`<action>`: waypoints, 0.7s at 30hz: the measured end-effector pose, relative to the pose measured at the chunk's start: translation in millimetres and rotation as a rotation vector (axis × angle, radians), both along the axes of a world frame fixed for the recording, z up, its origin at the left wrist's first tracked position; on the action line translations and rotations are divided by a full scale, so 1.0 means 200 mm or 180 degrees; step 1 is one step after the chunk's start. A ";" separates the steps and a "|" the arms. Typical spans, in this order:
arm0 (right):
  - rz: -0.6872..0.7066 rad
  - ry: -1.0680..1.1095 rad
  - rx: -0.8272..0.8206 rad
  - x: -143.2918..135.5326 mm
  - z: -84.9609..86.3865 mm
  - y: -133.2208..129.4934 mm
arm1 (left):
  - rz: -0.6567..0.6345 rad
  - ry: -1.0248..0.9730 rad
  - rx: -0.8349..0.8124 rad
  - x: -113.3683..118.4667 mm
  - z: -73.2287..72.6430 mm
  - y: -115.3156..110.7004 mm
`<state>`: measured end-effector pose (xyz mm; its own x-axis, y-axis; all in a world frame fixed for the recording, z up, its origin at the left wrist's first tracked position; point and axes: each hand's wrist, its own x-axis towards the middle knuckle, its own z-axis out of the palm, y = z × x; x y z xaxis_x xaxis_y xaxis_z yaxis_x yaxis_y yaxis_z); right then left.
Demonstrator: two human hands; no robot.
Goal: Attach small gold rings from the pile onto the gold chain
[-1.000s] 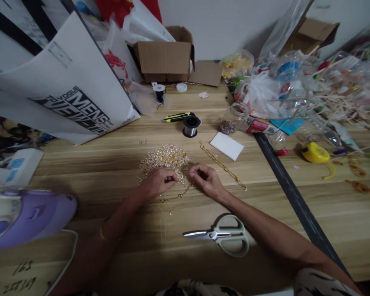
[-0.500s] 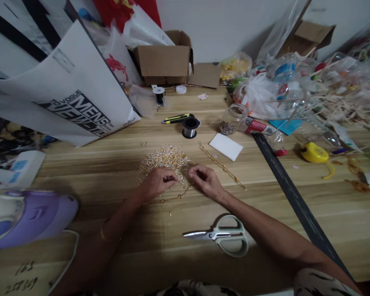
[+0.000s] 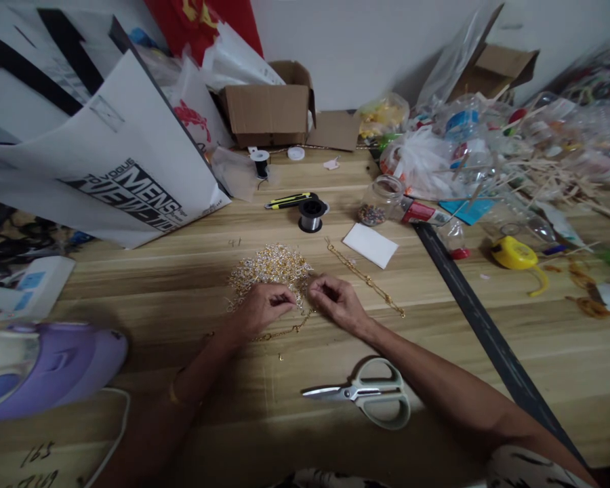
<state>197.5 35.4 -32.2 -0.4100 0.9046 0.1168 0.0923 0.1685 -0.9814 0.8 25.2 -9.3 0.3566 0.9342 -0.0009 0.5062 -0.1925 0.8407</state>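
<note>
A heap of small gold and silver jewellery pieces (image 3: 269,266) lies on the wooden table. At its front edge my left hand (image 3: 267,305) is closed, thumb and index finger pinched together; whatever sits in the pinch is too small to name. Just to the right, my right hand (image 3: 338,301) also pinches, its fingertips by the upper end of a gold chain (image 3: 285,332). That chain runs on the table below both hands, partly hidden by the left one. A second gold chain (image 3: 369,279) lies to the right of my right hand. One tiny gold piece (image 3: 280,357) rests nearer to me.
Scissors (image 3: 360,392) lie in front of me. Beyond the heap are a wire spool (image 3: 312,215), a yellow-black utility knife (image 3: 289,200), a white card (image 3: 370,245) and a jar of beads (image 3: 379,203). A yellow tape measure (image 3: 514,253) is at right, a purple appliance (image 3: 66,366) at left.
My left hand has shifted slightly right, toward the right hand. My right hand stays nearly where it was. The whole view has tilted a little.
</note>
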 end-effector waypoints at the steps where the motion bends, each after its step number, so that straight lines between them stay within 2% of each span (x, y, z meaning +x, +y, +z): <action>1: -0.0001 0.0004 -0.0011 0.00 0.00 0.00 | 0.0020 -0.0013 0.0004 0.00 0.00 0.00; 12: -0.0031 -0.0030 0.0082 0.00 0.01 0.00 | 0.0161 -0.0162 -0.0210 -0.02 -0.01 0.01; 21: 0.0030 -0.0069 0.0203 0.00 0.00 0.00 | 0.0308 -0.0934 -0.0578 -0.01 -0.02 0.02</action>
